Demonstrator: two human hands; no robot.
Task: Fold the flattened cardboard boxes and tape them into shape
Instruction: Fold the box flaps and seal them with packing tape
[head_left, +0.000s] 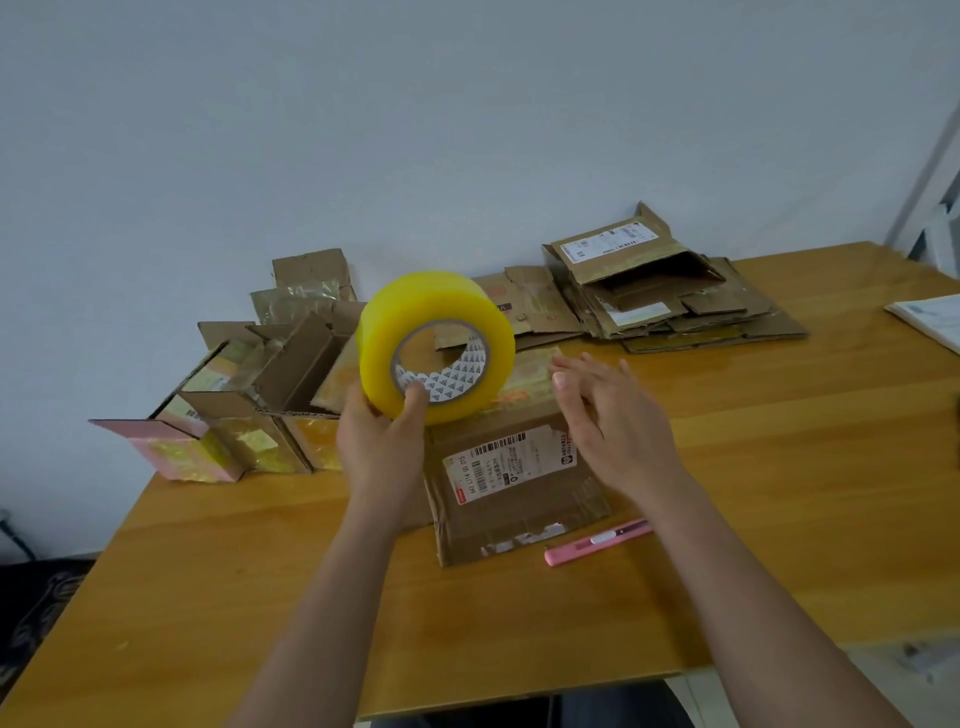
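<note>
Pink cutter (597, 542) beside box (511, 493); flattened stack (670, 301) behind.

Plain room: wooden table (727, 493), bare wall (363, 130), used cardboard boxes (649, 291).

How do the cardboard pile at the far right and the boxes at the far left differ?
The cardboard pile lies mostly flattened, sheets overlapping; the boxes at the left stand folded into shape with flaps open. The boxes carry shiny yellowish tape on their sides; on the pile little tape shows. Both are worn brown cardboard on the wooden table, near the wall.
</note>
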